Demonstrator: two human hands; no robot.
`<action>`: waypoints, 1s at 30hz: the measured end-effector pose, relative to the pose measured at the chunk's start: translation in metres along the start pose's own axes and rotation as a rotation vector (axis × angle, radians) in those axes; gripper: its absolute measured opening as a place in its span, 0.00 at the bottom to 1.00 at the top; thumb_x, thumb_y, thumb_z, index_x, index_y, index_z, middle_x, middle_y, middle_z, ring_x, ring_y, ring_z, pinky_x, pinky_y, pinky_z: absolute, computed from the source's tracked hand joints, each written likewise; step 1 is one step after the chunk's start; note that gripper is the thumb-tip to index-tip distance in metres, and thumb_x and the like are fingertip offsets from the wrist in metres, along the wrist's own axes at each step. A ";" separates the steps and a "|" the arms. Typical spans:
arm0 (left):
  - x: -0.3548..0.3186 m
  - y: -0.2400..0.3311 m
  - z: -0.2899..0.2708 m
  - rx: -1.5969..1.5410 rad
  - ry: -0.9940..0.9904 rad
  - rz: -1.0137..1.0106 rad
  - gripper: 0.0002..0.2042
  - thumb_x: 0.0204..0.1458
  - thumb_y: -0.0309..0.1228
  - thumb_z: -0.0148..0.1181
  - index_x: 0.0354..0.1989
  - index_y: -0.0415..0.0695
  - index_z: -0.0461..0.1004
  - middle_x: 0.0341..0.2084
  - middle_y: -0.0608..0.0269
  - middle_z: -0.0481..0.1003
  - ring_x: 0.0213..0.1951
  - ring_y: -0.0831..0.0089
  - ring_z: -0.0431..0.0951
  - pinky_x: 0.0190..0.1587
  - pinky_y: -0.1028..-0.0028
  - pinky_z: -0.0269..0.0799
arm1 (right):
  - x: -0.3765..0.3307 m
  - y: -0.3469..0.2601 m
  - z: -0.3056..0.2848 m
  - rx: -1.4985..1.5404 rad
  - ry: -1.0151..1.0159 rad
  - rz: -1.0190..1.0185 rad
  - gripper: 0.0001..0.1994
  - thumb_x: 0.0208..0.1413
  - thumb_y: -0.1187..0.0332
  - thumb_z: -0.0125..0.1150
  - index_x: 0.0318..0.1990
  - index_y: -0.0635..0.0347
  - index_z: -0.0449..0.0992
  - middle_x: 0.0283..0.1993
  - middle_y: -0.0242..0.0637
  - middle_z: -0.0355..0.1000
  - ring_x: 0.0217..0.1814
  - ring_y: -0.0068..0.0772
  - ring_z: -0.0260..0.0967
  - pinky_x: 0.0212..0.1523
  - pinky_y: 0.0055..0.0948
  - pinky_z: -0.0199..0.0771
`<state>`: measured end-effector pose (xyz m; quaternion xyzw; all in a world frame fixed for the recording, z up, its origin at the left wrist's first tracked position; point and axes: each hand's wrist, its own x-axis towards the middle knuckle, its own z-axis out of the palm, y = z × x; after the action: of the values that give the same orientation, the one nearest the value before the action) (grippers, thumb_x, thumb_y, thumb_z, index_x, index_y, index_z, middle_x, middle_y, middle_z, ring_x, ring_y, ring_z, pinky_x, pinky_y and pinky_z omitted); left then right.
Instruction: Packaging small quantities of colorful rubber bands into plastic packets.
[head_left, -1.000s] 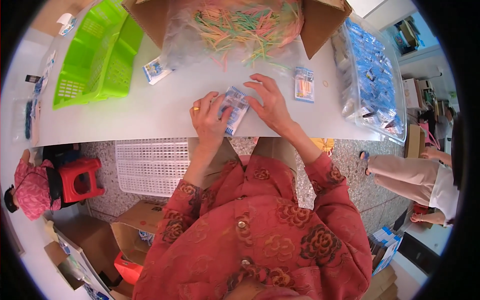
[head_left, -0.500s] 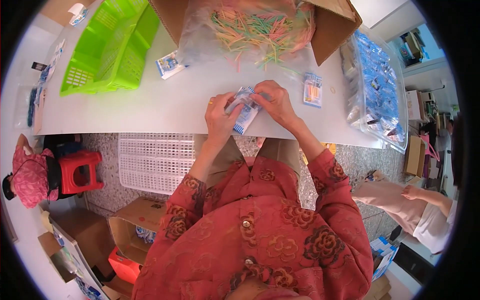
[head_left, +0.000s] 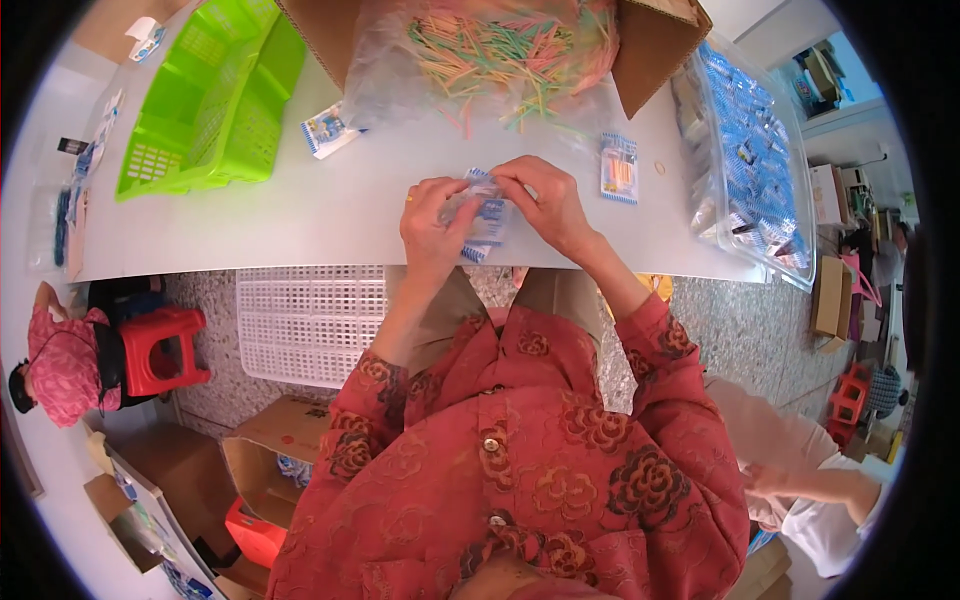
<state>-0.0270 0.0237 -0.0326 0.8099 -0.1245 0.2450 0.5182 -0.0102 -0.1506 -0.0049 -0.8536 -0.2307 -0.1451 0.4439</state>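
Near the front edge of the table, a small blue-and-white plastic packet (head_left: 487, 222) is held between my two hands. My left hand (head_left: 432, 218) is closed on its left side, with the thumb across the front. At its upper right corner, my right hand (head_left: 548, 203) pinches with thumb and fingertips. What the packet contains is blurred. To the right lies another packet (head_left: 619, 170) with orange sticks showing through its clear window. A further blue-and-white packet (head_left: 328, 131) lies at the left, beyond my left hand.
Beyond my hands, a cardboard box (head_left: 655, 50) holds a plastic bag of thin pink, green and yellow sticks (head_left: 500, 55). A green basket (head_left: 205, 110) stands left; a clear bin (head_left: 810, 235) of blue packets stands right. Below are a white crate (head_left: 310, 325) and red stool (head_left: 165, 350). Other people are nearby.
The packet in my hands has turned more upright and shifted slightly left, with both hands still on it. The whole view has shifted a little. At right, the person in light clothing has moved lower.
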 end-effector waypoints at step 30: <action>-0.003 0.039 -0.023 -0.496 -0.251 -0.455 0.04 0.45 0.22 0.65 0.26 0.38 0.75 0.20 0.71 0.73 0.24 0.88 0.67 0.25 0.84 0.62 | 0.015 -0.066 -0.044 0.034 0.027 -0.102 0.15 0.43 0.75 0.67 0.41 0.63 0.75 0.40 0.40 0.71 0.40 0.36 0.71 0.41 0.30 0.71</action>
<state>-0.0540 0.0272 0.0041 0.6901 -0.0592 -0.0157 0.7211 -0.0334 -0.1497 0.0724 -0.8310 -0.2706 -0.1752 0.4534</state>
